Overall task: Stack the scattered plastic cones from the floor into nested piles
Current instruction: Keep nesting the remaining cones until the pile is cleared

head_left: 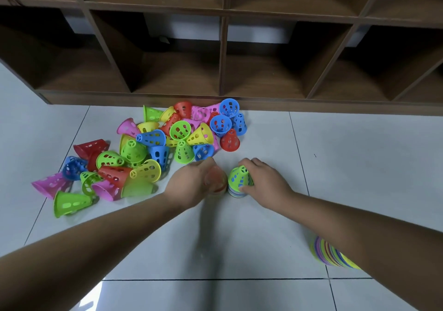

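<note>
Two hands work side by side: the left hand curls its fingers round a blurred red perforated plastic cone, and the right hand grips a green-topped nested pile at three o'clock of it. Scattered coloured cones lie at eleven o'clock.

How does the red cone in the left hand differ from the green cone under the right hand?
The red cone looks blurred, while the green cone is sharp. The left hand holds the red cone alone; the right hand grips the green cone, which tops a nested pile. Both are gripped, side by side.
</note>
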